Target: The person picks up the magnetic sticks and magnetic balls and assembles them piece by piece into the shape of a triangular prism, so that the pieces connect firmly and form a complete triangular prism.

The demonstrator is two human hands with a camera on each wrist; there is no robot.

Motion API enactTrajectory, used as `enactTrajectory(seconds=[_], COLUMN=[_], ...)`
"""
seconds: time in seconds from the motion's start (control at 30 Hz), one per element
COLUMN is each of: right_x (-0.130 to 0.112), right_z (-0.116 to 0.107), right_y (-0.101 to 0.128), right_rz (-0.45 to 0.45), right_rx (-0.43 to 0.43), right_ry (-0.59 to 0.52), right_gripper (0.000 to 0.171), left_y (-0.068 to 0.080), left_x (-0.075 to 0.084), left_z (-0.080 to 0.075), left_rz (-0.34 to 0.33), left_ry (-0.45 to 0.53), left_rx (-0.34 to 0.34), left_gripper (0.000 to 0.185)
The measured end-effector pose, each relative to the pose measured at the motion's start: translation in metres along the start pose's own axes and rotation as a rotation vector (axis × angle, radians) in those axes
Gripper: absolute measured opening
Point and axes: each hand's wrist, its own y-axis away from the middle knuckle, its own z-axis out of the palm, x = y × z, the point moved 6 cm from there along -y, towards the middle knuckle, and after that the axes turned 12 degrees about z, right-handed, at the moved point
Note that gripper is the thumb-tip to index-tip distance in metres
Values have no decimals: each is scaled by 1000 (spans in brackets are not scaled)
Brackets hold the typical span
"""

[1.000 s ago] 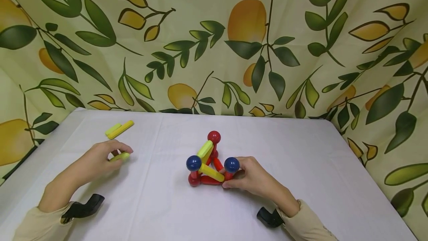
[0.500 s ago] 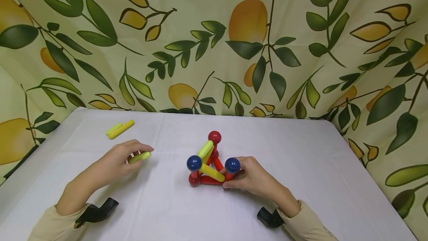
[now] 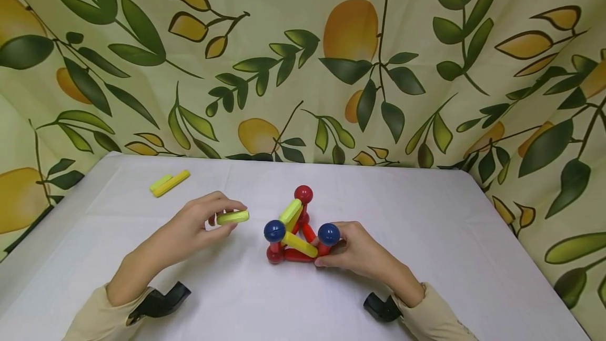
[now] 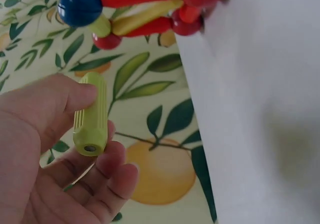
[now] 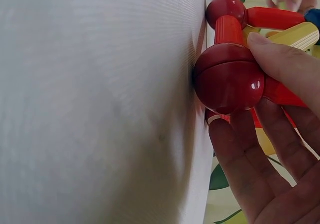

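A toy structure (image 3: 297, 230) of red and yellow rods joined by red and blue balls stands in the middle of the white table (image 3: 236, 299). My right hand (image 3: 352, 250) grips its near right corner, fingers curled round a red ball (image 5: 227, 79). My left hand (image 3: 208, 222) pinches a short yellow-green rod (image 3: 232, 217) between thumb and fingers, just left of the structure and above the table. In the left wrist view the rod (image 4: 91, 115) shows ridged sides, with the structure (image 4: 145, 9) beyond it.
Two yellow rods (image 3: 169, 182) lie side by side at the table's far left. A leaf-and-lemon patterned curtain (image 3: 303, 57) hangs behind and around the table. The table's edges run close at left and right.
My left hand has carried the yellow-green rod to the right, from the left part of the table to just beside the structure. The right hand has stayed on the structure.
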Motion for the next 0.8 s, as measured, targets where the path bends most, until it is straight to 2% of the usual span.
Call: enactTrajectory(seconds=[0.17,0.33,0.8], right_x=[0,0,0], right_z=[0,1,0], right_y=[0,0,0], right_rz=[-1,-11,-11], right_rx=[-1,-1,0], right_ry=[-1,3,7], right_gripper=[25,25,24], left_y=[-12,-20,-38], left_x=[8,14,37], left_z=[6,11,13], left_rz=[-9,18,62], left_ry=[3,3,29], left_rx=[4,15,29], left_gripper=[33,31,30])
